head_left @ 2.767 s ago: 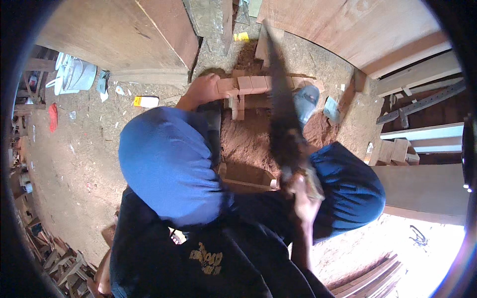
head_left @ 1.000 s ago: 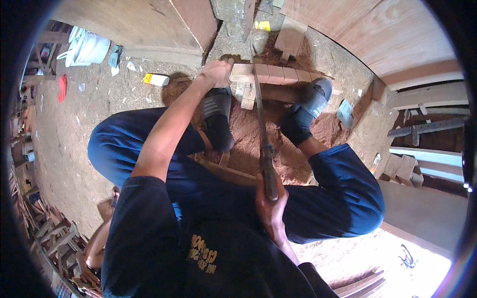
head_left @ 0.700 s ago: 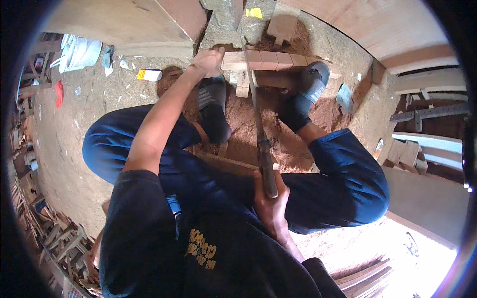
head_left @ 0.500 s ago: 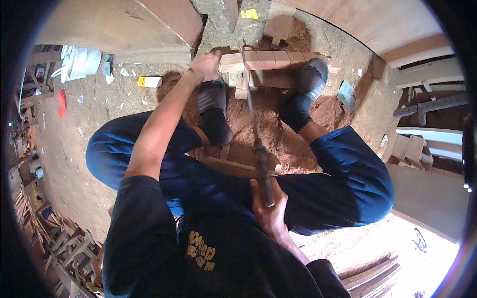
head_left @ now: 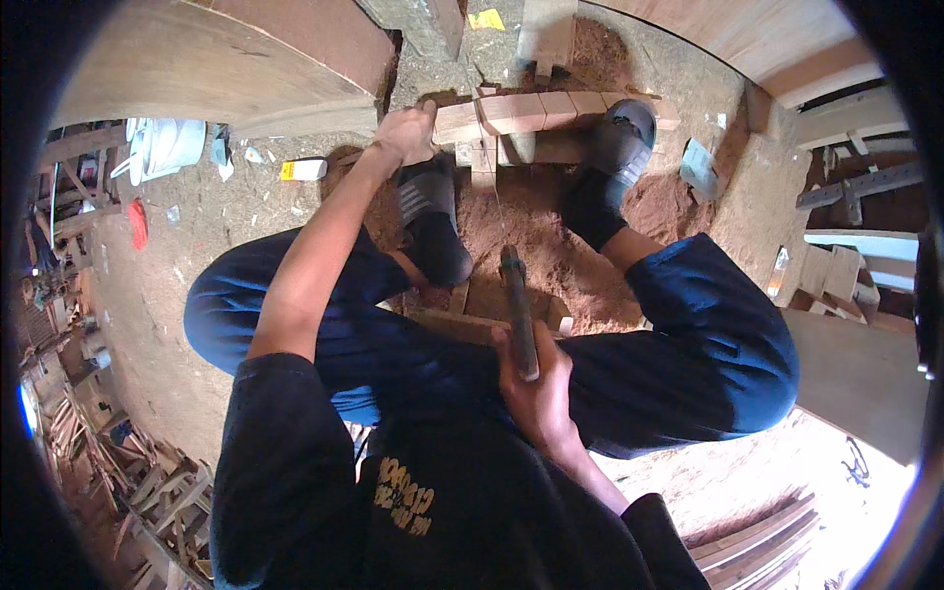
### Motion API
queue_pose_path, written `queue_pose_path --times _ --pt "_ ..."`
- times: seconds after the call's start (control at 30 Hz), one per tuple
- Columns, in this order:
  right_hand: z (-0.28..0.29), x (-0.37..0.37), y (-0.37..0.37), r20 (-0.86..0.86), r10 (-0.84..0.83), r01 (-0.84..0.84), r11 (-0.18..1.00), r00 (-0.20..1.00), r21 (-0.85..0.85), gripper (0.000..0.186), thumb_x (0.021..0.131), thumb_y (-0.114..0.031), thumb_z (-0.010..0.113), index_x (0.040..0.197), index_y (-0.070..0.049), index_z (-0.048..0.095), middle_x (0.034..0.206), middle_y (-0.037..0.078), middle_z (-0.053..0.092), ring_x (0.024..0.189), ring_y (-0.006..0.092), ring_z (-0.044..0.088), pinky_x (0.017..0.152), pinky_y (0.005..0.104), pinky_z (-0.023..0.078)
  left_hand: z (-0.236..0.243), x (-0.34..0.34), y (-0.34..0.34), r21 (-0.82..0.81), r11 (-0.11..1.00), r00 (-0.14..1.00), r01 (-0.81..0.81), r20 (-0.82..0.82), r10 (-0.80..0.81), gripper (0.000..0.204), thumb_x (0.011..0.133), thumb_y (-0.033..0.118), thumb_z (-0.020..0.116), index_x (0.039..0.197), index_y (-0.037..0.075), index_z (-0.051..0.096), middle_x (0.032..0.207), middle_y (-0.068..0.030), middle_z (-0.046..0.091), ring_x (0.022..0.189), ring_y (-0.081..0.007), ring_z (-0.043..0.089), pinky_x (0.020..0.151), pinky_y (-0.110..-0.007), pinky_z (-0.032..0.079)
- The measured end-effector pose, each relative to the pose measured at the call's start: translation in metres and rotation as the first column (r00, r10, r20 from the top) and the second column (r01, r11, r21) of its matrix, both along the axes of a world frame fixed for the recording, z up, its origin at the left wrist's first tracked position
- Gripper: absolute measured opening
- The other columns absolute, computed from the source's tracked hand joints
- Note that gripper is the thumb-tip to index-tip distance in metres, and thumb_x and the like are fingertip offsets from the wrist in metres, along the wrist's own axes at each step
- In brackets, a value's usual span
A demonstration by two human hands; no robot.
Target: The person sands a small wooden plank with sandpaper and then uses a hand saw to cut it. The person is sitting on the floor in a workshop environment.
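Observation:
My left hand (head_left: 403, 133) is closed on the left end of a pale reddish wooden strip (head_left: 521, 115) with crosswise cuts along it, lying between my sandaled feet. Short wood pieces (head_left: 484, 175) sit under the strip. My right hand (head_left: 533, 388) grips the dark handle of a hand saw (head_left: 516, 295). Its thin blade, seen edge-on, runs up across the strip just right of my left hand. My left sandal (head_left: 418, 202) is below that hand; my right sandal (head_left: 621, 147) is by the strip's right part. Reddish sawdust (head_left: 526, 231) lies beneath.
Plywood panels (head_left: 226, 64) stand at upper left and right (head_left: 728, 34). A white bucket (head_left: 167, 152), red scrap (head_left: 138, 224) and white-yellow item (head_left: 303, 169) lie leftward. Timber racks (head_left: 851, 128) line the right; scrap wood (head_left: 162, 497) is piled lower left.
The saw swung from a blurred, broad-side position further right to edge-on across the strip. Over the last half second my right hand moved slightly forward with it. My left hand stays on the strip.

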State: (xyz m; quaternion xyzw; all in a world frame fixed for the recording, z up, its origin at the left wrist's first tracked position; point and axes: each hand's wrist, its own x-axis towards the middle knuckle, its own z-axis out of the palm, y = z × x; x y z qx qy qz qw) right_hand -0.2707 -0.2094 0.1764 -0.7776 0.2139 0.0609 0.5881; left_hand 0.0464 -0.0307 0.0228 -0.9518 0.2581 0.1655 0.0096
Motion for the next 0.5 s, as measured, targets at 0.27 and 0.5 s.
queue_pose_path --times 0.27,0.5 --pt "-0.008 0.005 -0.011 0.008 -0.011 0.011 1.0 1.0 -0.006 0.015 0.087 -0.012 0.065 0.09 -0.001 0.056 0.068 0.018 0.06 0.056 0.0254 0.058 0.054 0.0359 0.046 -0.001 -0.002 -0.001 -0.058 0.998 0.998 -0.008 0.056 0.011 0.051 0.071 0.026 0.071 0.107 -0.001 0.047 0.096 -0.0243 0.064 0.094 -0.0393 0.062 0.082 -0.045 0.051" --pt "0.004 -0.013 -0.012 -0.058 -0.08 0.08 0.997 0.995 0.002 0.014 0.087 -0.01 0.065 0.095 0.0 0.059 0.065 0.014 0.06 0.061 0.0122 0.057 0.059 0.0325 0.048 0.002 0.0 -0.002 0.02 1.0 1.0 -0.017 0.017 0.017 0.057 0.071 0.025 0.071 0.112 -0.002 0.045 0.098 -0.0246 0.063 0.095 -0.0395 0.062 0.083 -0.045 0.051"
